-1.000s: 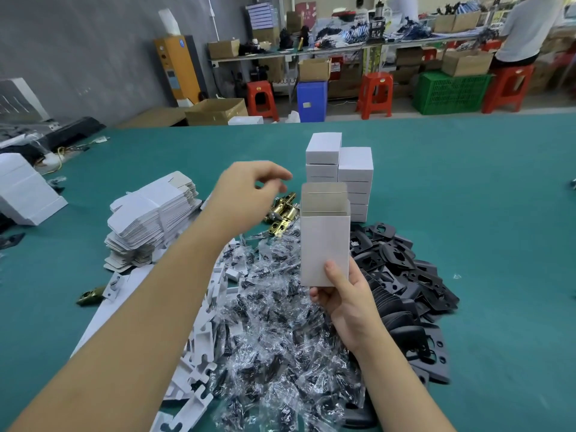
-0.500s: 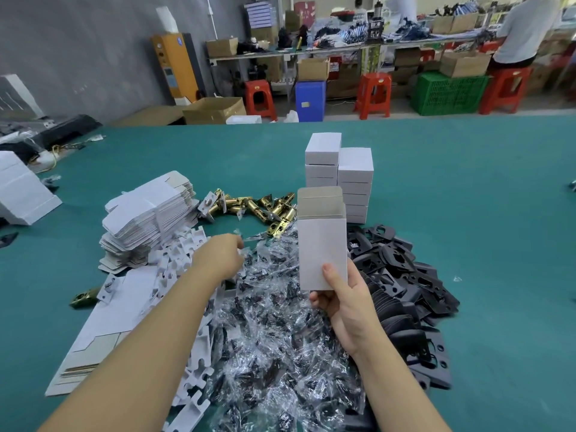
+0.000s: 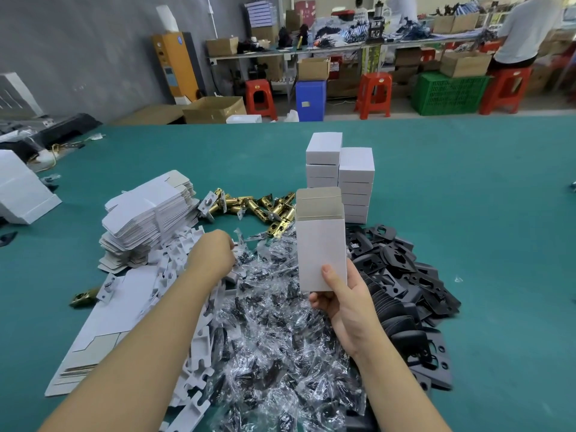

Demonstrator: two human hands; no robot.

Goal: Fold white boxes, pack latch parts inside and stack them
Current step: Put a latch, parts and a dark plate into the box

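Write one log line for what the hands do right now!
right hand: holds open white box upright | left hand: reaching into clear bags, grip unclear | stacked boxes: behind

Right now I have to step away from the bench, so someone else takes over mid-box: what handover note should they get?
Right hand: holds the open white box upright, top flaps open; its inside cannot be seen.
Left hand: down where the white inserts meet the clear bagged parts, fingers curled; what it grips is hidden.
Supplies: flat box blanks at left, brass latches behind the bags, black plates at right.
Done: two stacks of closed boxes behind the held box.
Left: load this box, close it, stack it, then fold more blanks.
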